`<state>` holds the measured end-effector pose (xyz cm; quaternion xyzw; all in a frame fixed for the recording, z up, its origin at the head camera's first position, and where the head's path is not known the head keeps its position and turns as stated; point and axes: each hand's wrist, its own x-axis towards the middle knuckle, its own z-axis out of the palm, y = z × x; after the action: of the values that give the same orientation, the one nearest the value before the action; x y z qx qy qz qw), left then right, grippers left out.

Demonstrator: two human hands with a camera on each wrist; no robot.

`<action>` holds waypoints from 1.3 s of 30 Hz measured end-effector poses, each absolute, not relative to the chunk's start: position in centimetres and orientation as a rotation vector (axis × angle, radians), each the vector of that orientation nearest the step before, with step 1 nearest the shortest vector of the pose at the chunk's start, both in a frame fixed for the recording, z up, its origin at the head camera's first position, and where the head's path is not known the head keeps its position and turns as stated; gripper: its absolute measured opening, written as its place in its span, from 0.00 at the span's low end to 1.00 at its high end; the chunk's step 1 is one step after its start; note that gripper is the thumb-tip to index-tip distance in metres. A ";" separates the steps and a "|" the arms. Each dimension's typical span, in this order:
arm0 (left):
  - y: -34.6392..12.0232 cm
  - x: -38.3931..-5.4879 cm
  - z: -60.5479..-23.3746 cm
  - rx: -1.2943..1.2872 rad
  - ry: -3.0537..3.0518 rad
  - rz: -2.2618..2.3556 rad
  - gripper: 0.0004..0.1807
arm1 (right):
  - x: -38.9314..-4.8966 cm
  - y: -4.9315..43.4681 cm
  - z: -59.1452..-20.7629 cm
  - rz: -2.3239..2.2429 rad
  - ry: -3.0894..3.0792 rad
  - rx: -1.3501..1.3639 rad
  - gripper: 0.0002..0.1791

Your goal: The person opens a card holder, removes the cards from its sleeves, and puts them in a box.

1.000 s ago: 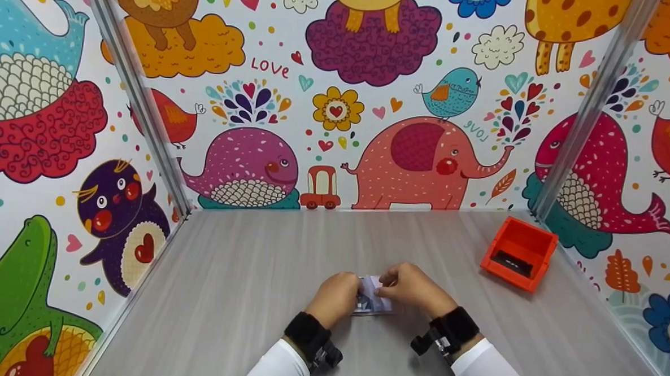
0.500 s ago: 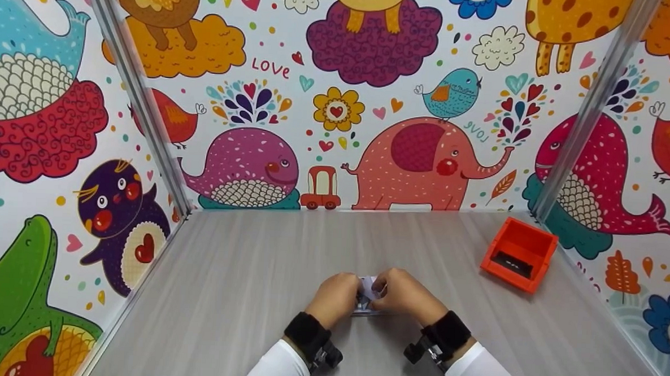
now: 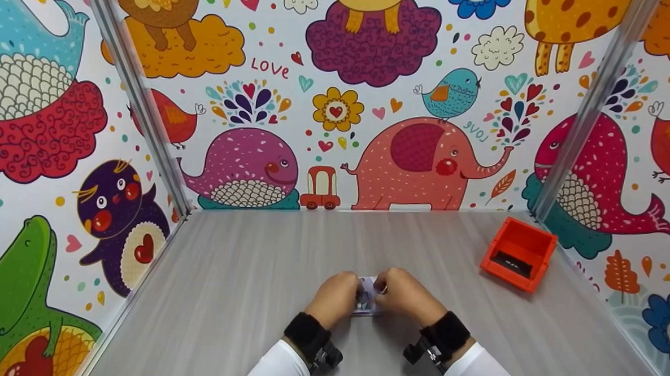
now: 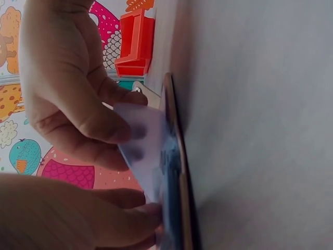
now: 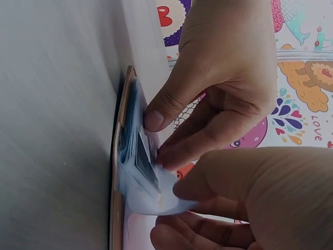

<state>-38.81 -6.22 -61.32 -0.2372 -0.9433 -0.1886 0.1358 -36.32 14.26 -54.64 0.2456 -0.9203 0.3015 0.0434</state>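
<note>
A small card holder booklet [image 3: 366, 303] with clear sleeves lies on the table between both hands. Its brown cover [image 4: 175, 122] rests flat in the left wrist view. My left hand [image 3: 333, 296] holds the booklet's left part, thumb on the stacked sleeves [image 5: 138, 117] in the right wrist view. Thumb and fingers of my right hand [image 3: 408, 297] pinch a translucent sleeve page [image 4: 143, 138], which is lifted and bent away from the cover. A dark-edged card [image 5: 145, 164] shows near the left fingertips. Print on the cards is too blurred to read.
An orange-red bin [image 3: 519, 241] with a dark flat item [image 3: 511, 263] inside stands at the table's back right. Printed walls [image 3: 336, 171] with metal corner posts [image 3: 593, 109] bound the grey table [image 3: 241, 274].
My right hand has shifted left, closer to the left hand, with the sleeve page bending under its fingers. The left hand has stayed nearly in place.
</note>
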 end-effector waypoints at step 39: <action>-5.6 -37.5 -60.1 -0.527 -2.762 -0.460 0.09 | -37.9 16.2 -56.0 0.972 -2.951 0.388 0.25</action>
<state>-37.53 -5.61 -60.08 -0.1829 -0.9590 -0.1598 0.1457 -37.89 16.18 -56.01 0.1238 -0.9425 0.3103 0.0053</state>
